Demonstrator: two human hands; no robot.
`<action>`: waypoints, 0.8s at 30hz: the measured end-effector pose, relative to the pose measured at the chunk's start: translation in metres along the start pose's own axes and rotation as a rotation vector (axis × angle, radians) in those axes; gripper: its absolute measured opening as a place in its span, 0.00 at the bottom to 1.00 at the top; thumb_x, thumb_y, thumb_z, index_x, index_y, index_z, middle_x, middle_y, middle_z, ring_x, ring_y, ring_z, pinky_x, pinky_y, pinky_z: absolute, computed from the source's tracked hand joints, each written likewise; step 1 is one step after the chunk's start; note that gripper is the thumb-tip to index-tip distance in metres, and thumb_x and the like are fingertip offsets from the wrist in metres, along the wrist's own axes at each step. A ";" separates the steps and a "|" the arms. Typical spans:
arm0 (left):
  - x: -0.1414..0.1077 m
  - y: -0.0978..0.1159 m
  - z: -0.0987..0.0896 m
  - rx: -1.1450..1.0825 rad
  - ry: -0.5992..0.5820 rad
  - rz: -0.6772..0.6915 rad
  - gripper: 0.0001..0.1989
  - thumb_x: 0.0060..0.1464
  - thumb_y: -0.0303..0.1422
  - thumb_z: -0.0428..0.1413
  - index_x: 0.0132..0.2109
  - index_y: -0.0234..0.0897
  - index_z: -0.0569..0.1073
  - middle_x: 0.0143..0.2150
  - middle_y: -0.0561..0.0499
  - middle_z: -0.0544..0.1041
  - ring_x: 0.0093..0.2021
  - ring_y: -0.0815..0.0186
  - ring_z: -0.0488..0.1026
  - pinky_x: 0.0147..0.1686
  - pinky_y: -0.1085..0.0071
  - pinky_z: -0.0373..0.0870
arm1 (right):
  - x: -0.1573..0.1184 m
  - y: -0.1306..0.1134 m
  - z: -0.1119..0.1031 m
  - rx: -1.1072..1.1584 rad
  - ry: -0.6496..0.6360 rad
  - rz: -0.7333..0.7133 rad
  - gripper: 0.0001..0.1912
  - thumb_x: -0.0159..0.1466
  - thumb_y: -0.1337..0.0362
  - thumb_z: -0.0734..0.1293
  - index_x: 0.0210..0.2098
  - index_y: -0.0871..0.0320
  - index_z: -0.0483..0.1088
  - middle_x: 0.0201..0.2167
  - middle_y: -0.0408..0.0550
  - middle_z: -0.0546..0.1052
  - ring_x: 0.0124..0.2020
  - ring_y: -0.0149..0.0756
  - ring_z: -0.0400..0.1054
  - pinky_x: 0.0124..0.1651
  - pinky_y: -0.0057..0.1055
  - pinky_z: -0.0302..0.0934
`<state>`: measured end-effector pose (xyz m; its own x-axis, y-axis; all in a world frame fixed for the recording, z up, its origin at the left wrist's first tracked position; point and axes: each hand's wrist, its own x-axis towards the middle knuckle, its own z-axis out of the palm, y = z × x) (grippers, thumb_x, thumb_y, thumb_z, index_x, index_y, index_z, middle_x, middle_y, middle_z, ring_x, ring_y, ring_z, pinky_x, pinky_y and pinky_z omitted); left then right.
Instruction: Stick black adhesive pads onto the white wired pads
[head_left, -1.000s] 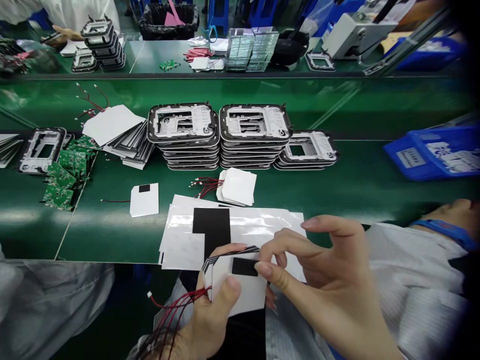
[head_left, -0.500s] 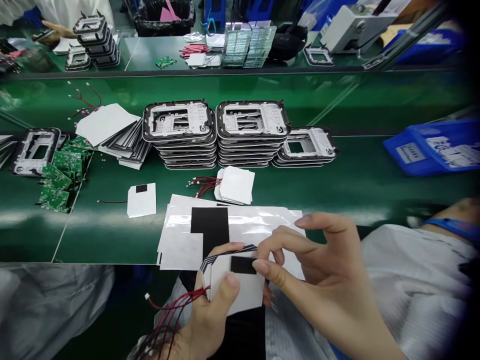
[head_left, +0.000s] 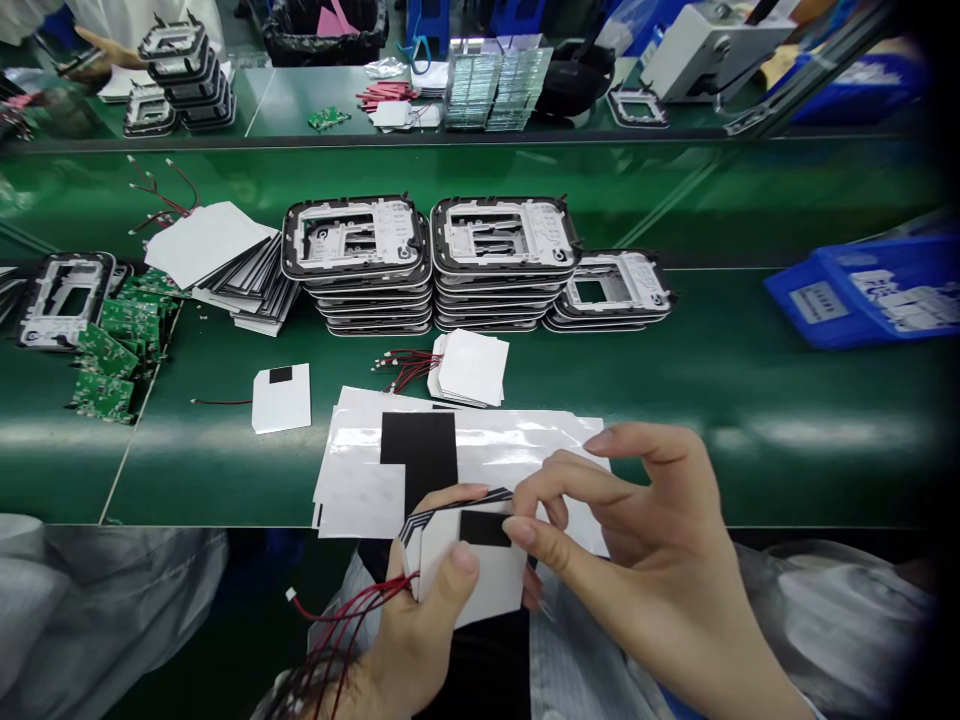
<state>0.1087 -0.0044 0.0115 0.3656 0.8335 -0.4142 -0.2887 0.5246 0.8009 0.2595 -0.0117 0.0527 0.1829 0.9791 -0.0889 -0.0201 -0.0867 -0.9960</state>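
Note:
My left hand (head_left: 420,620) grips a small stack of white square panels (head_left: 487,585) with black-striped edges, its thumb pressed on the top one. Red and black wires (head_left: 367,600) trail from the stack over my left wrist. A black tape patch (head_left: 484,528) lies along the top panel's upper edge. Thumb and index finger of my right hand (head_left: 622,530) are pinched at the right end of that patch; the other fingers are curled or raised. Beneath and behind the stack are white glossy sheets (head_left: 360,500), with a black rectangle (head_left: 420,445) showing on them.
A single wired panel (head_left: 281,400) lies left, and a pile of panels (head_left: 472,368) sits ahead. Stacked frames (head_left: 356,265), white sheets (head_left: 210,245) and green circuit boards (head_left: 105,370) line the bench. A blue bin (head_left: 870,300) stands right. Another person's hand (head_left: 109,48) is far left.
A neighbouring person's sleeve and banded wrist at the right have drawn back and down. My hands keep nearly the same pose on the panels. The view has shifted slightly.

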 end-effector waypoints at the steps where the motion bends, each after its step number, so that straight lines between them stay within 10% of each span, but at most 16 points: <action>1: 0.000 0.000 0.000 0.006 0.007 -0.003 0.19 0.55 0.42 0.57 0.51 0.38 0.73 0.49 0.44 0.77 0.51 0.52 0.73 0.55 0.55 0.65 | 0.000 0.000 0.000 0.005 -0.003 0.000 0.23 0.61 0.71 0.69 0.44 0.43 0.52 0.27 0.38 0.71 0.26 0.33 0.63 0.15 0.21 0.68; 24: 0.004 -0.010 -0.004 0.069 0.121 0.038 0.18 0.53 0.42 0.58 0.48 0.38 0.76 0.49 0.45 0.77 0.54 0.53 0.71 0.60 0.55 0.59 | -0.005 0.005 0.006 -0.279 0.102 -0.165 0.19 0.63 0.72 0.67 0.44 0.44 0.57 0.30 0.41 0.71 0.30 0.36 0.64 0.42 0.42 0.64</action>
<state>0.1098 -0.0059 0.0000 0.2451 0.8696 -0.4287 -0.2370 0.4825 0.8432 0.2530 -0.0157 0.0480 0.2589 0.9619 0.0874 0.2849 0.0104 -0.9585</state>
